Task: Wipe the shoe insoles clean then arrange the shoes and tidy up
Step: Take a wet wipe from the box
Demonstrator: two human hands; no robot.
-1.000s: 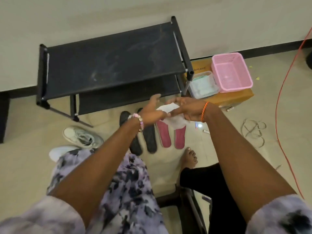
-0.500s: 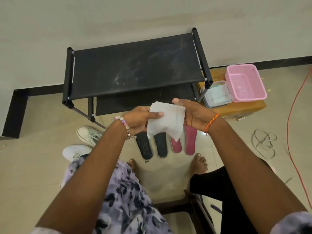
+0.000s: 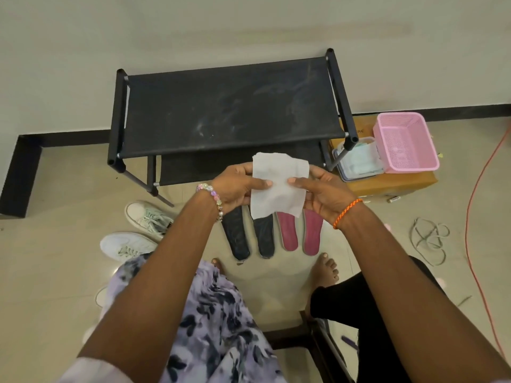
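Note:
A white wipe is spread flat in front of me. My left hand pinches its left edge and my right hand pinches its right edge. Below them on the floor lie two black insoles side by side, and two pink insoles to their right; the wipe and hands hide their far ends. Two white sneakers sit on the floor at the left, apart from the insoles.
A black two-tier shoe rack stands against the wall. On a brown box at the right sit a wipes tub and a pink basket. An orange cable and loose laces lie on the floor.
The wipe was bunched between my hands a second ago; it is now unfolded and held flat by both hands. The view has tilted down and the rack sits lower in frame.

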